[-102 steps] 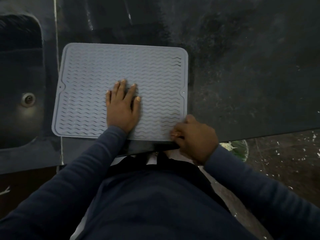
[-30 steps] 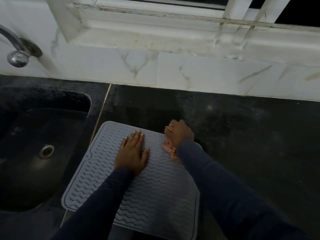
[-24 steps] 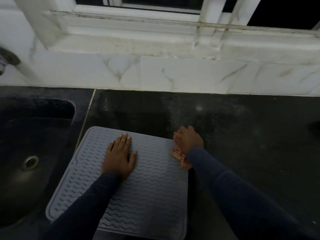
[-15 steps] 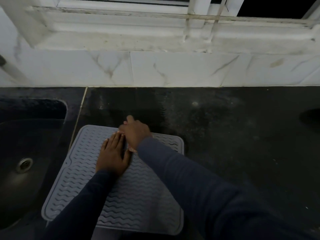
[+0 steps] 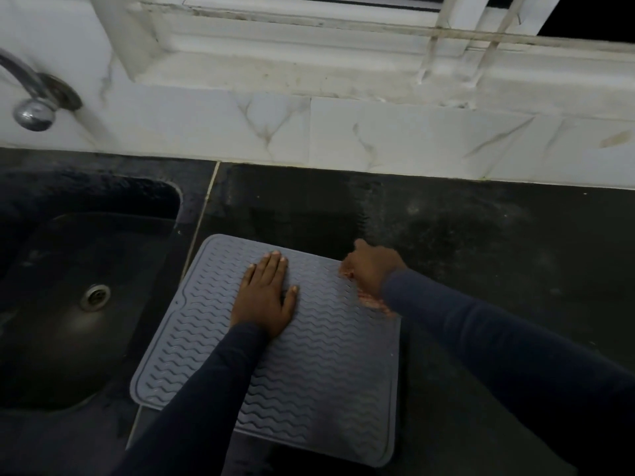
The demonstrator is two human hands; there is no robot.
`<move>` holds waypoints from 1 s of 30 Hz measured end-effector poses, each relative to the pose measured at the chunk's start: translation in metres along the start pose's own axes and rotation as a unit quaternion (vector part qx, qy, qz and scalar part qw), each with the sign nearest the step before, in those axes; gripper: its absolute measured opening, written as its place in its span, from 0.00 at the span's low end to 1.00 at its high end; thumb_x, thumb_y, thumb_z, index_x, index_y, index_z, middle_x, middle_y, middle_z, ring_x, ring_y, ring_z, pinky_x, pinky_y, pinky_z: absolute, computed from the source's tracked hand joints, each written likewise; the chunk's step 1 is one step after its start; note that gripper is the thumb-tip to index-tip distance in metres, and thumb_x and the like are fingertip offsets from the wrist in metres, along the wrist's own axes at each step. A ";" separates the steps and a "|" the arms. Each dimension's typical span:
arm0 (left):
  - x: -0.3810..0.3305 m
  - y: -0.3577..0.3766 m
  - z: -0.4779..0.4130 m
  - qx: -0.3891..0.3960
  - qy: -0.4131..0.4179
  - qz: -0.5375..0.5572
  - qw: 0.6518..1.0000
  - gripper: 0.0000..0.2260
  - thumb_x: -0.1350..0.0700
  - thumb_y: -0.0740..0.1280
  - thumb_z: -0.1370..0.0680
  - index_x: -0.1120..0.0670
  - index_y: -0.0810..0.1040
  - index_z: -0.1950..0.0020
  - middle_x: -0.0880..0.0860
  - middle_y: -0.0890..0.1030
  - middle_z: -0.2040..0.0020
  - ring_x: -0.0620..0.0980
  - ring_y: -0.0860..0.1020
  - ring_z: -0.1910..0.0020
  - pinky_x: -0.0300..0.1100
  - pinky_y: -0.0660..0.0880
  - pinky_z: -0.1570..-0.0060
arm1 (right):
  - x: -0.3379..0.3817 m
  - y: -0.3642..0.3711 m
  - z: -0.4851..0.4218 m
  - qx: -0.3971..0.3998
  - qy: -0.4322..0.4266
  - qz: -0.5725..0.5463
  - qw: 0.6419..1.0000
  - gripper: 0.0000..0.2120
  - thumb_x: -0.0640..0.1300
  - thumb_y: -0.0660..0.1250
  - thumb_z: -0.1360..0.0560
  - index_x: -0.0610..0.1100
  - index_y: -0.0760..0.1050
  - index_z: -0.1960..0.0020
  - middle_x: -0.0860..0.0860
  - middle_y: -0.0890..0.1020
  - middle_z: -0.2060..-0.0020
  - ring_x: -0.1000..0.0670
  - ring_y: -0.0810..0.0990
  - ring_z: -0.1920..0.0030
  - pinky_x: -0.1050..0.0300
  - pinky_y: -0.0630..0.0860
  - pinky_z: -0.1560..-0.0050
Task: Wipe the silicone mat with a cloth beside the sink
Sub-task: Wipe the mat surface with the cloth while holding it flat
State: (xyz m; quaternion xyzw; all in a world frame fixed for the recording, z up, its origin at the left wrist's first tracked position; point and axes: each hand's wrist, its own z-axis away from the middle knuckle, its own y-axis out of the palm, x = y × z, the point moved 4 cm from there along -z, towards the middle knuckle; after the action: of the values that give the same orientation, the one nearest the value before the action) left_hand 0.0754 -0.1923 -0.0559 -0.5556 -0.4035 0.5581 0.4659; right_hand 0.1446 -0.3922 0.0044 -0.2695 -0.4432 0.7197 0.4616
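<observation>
The grey silicone mat (image 5: 326, 372) lies in the lower centre of the frame on the dark countertop (image 5: 481, 252). Its left edge is just beside the sink (image 5: 51, 321), and broad counter stretches to its right and up toward the tiled wall (image 5: 378, 139). The mat has a raised rim, rounded corners and rows of wavy ridges. My left hand (image 5: 264, 298) presses flat on its upper middle, fingers straight and thumb spread. At its upper right corner my right hand (image 5: 372, 267) is curled round a reddish cloth (image 5: 374, 301), of which only scraps show. A tap (image 5: 32, 97) sits at the upper left.
</observation>
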 end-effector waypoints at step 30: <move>0.002 0.003 0.000 -0.003 0.008 0.005 1.000 0.32 0.38 0.44 0.21 0.53 0.51 0.21 0.53 0.51 0.21 0.49 0.48 0.23 0.46 0.42 0.26 | -0.051 -0.015 0.050 0.077 0.109 0.129 0.983 0.16 0.45 0.66 0.22 0.47 0.75 0.35 0.43 0.73 0.37 0.40 0.76 0.40 0.47 0.75 0.45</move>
State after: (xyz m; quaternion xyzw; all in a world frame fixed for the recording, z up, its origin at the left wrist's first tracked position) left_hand 0.0748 -0.1908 -0.0596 -0.5633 -0.3986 0.5550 0.4645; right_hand 0.1333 -0.4547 0.0399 -0.3648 -0.2945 0.7715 0.4301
